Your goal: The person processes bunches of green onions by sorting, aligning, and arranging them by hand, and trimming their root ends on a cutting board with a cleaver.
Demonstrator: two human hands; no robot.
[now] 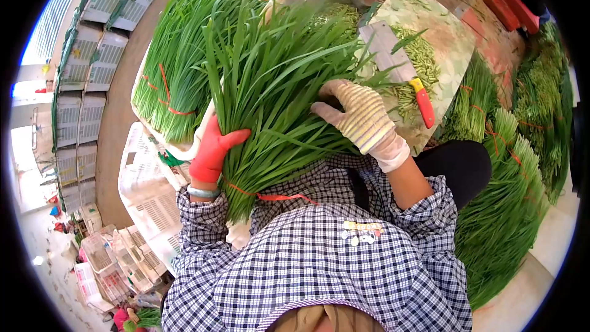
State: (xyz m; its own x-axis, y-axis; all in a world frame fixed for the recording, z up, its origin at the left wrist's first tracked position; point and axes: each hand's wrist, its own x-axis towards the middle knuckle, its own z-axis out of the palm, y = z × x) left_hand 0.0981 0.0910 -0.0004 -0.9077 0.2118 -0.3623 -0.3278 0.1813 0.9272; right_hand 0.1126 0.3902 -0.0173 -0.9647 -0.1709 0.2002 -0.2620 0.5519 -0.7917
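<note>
A big bunch of long green leaves lies across my lap, tied near its lower end with a red ribbon. My left hand, in a red glove, grips the bunch from its left side, thumb across the leaves. On the right side of the bunch is my right hand, in a striped glove, fingers apart at the leaf edges and nothing seen held. A cleaver with a red and yellow handle rests on the cutting board, beside and over chopped green stem pieces.
Tied bunches fill a white crate at the upper left. An upturned white crate stands left of my lap. More tied bunches lie at the right. Stacked crates line the far left. A red stool is at the upper right.
</note>
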